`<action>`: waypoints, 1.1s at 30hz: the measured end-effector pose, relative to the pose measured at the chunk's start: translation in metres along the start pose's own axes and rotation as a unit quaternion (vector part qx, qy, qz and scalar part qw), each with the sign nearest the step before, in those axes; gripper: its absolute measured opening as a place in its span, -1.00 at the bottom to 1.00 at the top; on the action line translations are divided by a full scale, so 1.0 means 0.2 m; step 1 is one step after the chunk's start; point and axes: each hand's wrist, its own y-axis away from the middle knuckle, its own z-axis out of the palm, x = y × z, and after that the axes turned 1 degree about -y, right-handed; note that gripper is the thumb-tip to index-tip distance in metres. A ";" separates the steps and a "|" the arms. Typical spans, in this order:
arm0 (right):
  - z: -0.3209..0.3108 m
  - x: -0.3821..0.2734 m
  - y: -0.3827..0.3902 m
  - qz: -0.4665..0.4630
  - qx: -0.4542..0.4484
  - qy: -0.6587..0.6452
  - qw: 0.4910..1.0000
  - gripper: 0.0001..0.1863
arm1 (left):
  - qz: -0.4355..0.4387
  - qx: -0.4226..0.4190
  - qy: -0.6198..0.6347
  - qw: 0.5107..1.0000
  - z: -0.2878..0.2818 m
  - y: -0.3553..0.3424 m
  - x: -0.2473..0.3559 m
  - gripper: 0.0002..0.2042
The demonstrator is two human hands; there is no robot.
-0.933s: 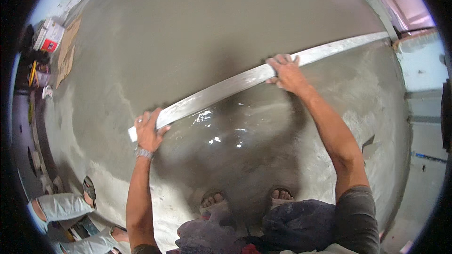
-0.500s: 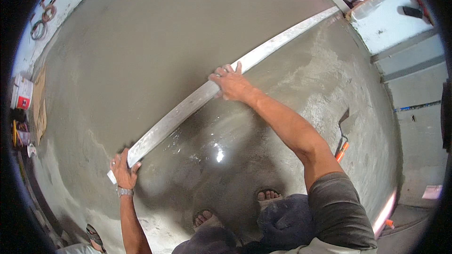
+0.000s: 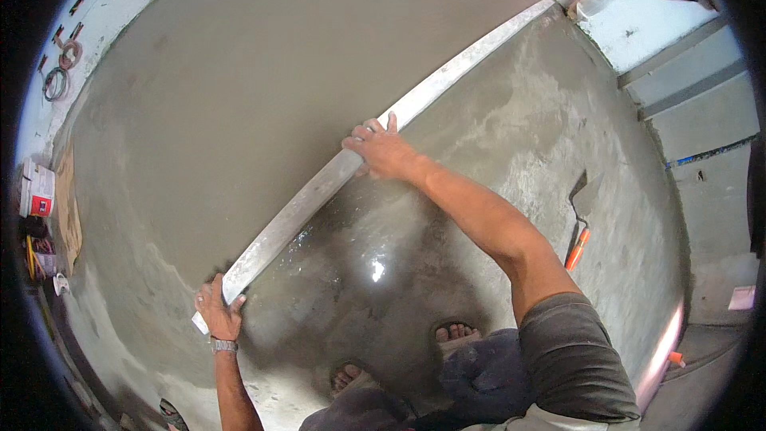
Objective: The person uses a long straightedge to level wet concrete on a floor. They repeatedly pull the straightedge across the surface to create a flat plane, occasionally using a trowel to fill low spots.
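Observation:
A long, pale metal screed bar (image 3: 291, 219) lies slantwise on wet grey mortar (image 3: 239, 80), from near left to far right. Its near end is in my left hand (image 3: 219, 307), the fingers over the far edge and the thumb on the near side. About midway along, my right hand (image 3: 381, 149) grips the bar from above, its fingertips over the far edge. Beyond the bar the mortar looks smooth; on the near side it is wetter and patchy. A trowel (image 3: 578, 247) with an orange handle lies to the right of my right forearm.
My bare feet (image 3: 455, 333) stand on the near floor. At the left wall are a white bucket (image 3: 36, 183), a brown sheet (image 3: 69, 215) and a small white spool (image 3: 61, 284). Wire coils (image 3: 56, 84) hang on that wall. A sandal (image 3: 170, 413) shows at the lower left.
The view has turned slightly, so the left-hand surroundings sit lower. Both hands keep their hold on the screed bar; any slide of it over the floor is too small to tell.

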 end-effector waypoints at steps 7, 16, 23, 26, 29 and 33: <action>-0.03 0.06 0.08 0.010 -0.002 0.003 1.000 -0.27 | -0.009 -0.047 0.050 0.998 -0.14 -0.04 0.16 -0.19; -0.06 0.10 0.11 0.016 -0.002 -0.014 1.000 -0.30 | -0.006 -0.045 0.032 0.998 -0.17 -0.05 0.21 -0.21; -0.02 0.02 0.04 -0.001 0.006 0.011 1.000 -0.33 | 0.018 -0.005 0.043 0.999 -0.10 0.00 0.08 -0.25; -0.05 0.06 0.06 -0.008 0.000 0.002 1.000 -0.35 | 0.017 -0.005 0.033 0.999 -0.13 0.00 0.12 -0.26; -0.08 0.12 0.14 0.015 0.013 -0.016 1.000 -0.35 | 0.006 -0.046 0.025 0.999 -0.19 -0.05 0.26 -0.28; -0.09 0.06 0.10 0.016 -0.007 -0.017 1.000 -0.33 | 0.008 -0.042 0.060 0.997 -0.20 -0.04 0.21 -0.28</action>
